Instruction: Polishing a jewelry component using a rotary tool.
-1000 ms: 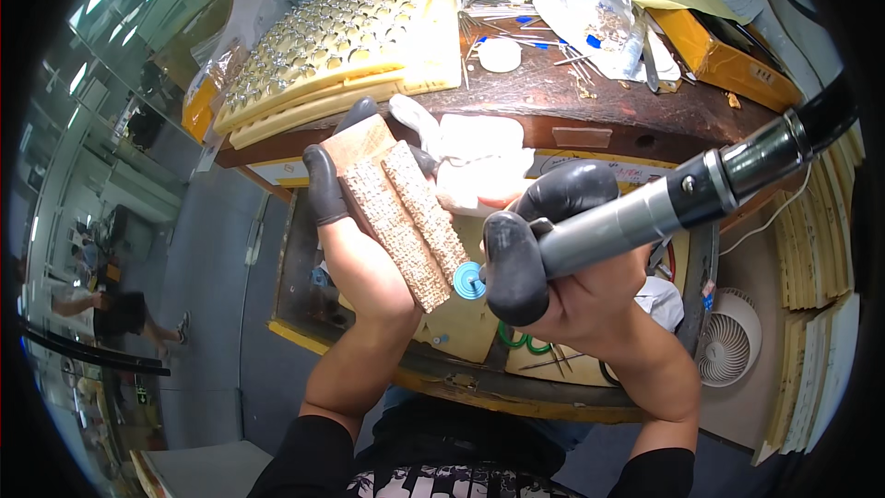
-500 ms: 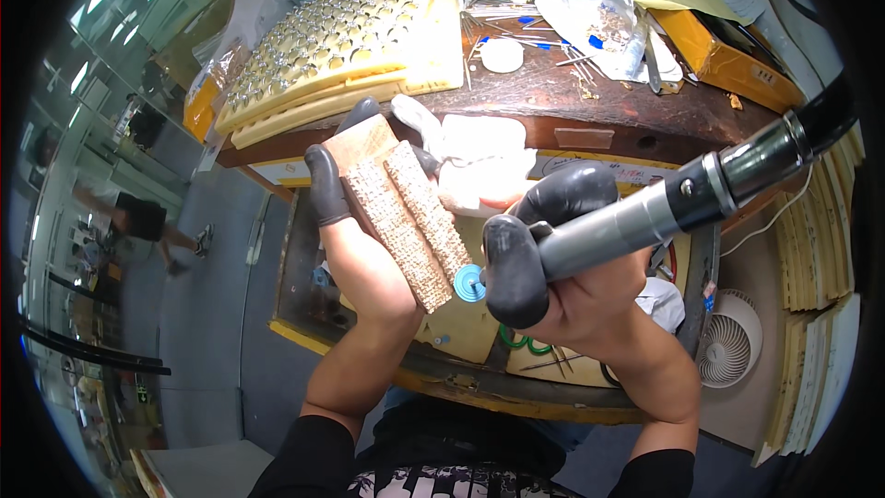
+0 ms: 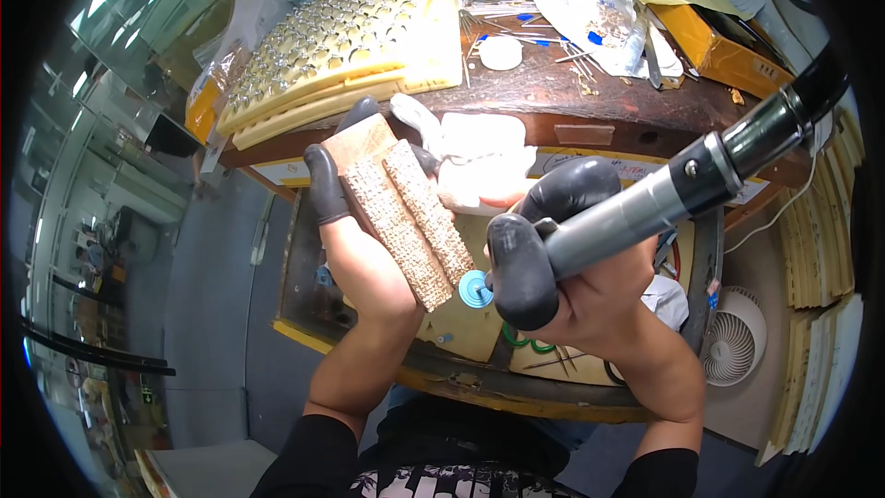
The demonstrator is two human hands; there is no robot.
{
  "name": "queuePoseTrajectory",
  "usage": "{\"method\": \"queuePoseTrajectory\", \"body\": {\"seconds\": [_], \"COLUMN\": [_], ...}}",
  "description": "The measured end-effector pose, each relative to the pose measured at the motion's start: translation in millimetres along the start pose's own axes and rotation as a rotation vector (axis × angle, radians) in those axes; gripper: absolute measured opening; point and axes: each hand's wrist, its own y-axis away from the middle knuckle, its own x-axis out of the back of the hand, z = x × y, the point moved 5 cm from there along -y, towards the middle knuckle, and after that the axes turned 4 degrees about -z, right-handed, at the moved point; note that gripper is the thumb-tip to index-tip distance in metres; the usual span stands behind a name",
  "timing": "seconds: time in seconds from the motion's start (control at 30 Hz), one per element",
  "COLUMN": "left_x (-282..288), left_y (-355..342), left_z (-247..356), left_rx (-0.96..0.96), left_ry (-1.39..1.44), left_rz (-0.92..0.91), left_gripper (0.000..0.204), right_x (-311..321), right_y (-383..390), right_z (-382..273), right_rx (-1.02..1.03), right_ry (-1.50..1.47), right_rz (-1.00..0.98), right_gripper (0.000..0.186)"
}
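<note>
My left hand [image 3: 343,212], with black finger covers, is closed round a wooden block [image 3: 361,142]. Two textured gold-coloured strips [image 3: 398,238] lie side by side along the block's upper face. In my right hand [image 3: 544,258], also in black finger covers, is a grey and black rotary handpiece [image 3: 636,217]. A small blue disc [image 3: 476,289] sits on its tip, close to the lower end of the right-hand strip; whether it touches cannot be made out. Behind both hands a white cloth-like bundle [image 3: 484,152] rests against the bench edge.
The wooden bench [image 3: 590,120] carries a cream tray [image 3: 323,46] of many shiny round pieces, a white round lid [image 3: 501,53], thin metal tools and an orange box [image 3: 728,51]. Below is an open drawer [image 3: 461,392] with green-handled scissors [image 3: 527,341]. A white fan [image 3: 735,337] stands right.
The blue disc and handpiece have shifted slightly right and down along the strip's end. My left hand and the block stay nearly still. A person walking at the left has gone from view.
</note>
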Motion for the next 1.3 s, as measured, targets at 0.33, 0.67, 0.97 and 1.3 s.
{"method": "queuePoseTrajectory", "body": {"seconds": [0.33,0.67,0.97,1.3], "left_x": [-4.9,-5.2,-6.2,-4.4], "left_y": [1.3,2.5,2.6,1.9], "left_z": [0.4,0.9,1.1,0.9], "left_rx": [-0.012,-0.003,-0.005,-0.012], "left_ry": [-0.024,-0.041,-0.028,-0.067], "left_rz": [0.011,-0.001,0.056,-0.022], "left_gripper": [0.061,0.061,0.061,0.061], "right_x": [-1.3,-2.6,-1.7,0.4], "right_y": [3.1,4.7,2.1,4.0], "right_z": [1.0,0.7,-0.8,0.9], "right_rx": [0.048,0.029,0.003,0.016], "right_ry": [0.007,0.024,0.004,-0.009], "right_rz": [0.019,0.023,0.014,0.002], "right_gripper": [0.008,0.009,0.009,0.008]}}
